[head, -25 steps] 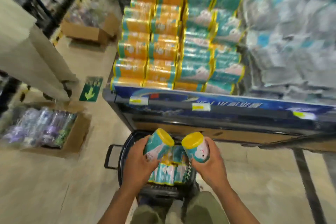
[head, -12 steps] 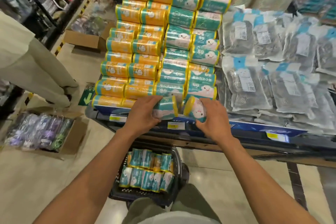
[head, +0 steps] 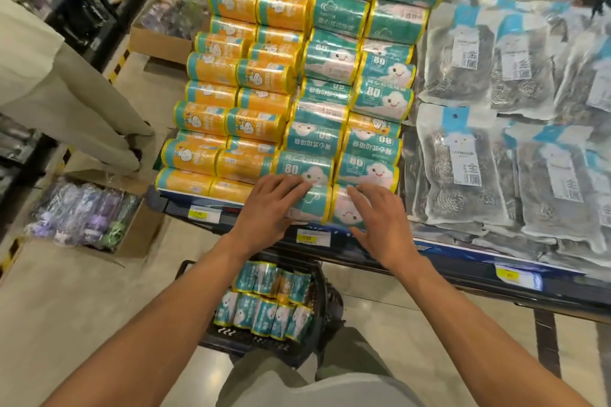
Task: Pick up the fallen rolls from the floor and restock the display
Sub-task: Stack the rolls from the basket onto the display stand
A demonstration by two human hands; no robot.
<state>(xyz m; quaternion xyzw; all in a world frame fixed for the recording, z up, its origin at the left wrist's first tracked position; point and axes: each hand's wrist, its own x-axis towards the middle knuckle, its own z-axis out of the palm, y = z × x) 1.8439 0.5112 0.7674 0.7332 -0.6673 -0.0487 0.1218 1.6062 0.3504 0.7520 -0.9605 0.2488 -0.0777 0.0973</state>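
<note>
left hand (head: 268, 208), right hand (head: 380, 221), flat, palms down

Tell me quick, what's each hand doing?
Left hand: open, resting flat on a teal roll.
Right hand: open, touching the neighbouring teal roll.

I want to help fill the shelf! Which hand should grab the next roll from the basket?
Left. The left hand is above the basket of rolls; the right hand sits off to its side.

teal plastic-wrapped cylindrical rolls (head: 340, 11) are showing yellow end bands and white smiling-cloud prints | orange plastic-wrapped cylindrical rolls (head: 211, 68) are wearing teal bands | clear flat packs of grey metal scourers (head: 459, 175) are carrying blue-and-white labels | dark blue shelf edge (head: 446, 261) is bearing yellow price tags (head: 312, 237) | black plastic basket (head: 330, 304) is contrasting with beige floor (head: 82, 307)
</note>
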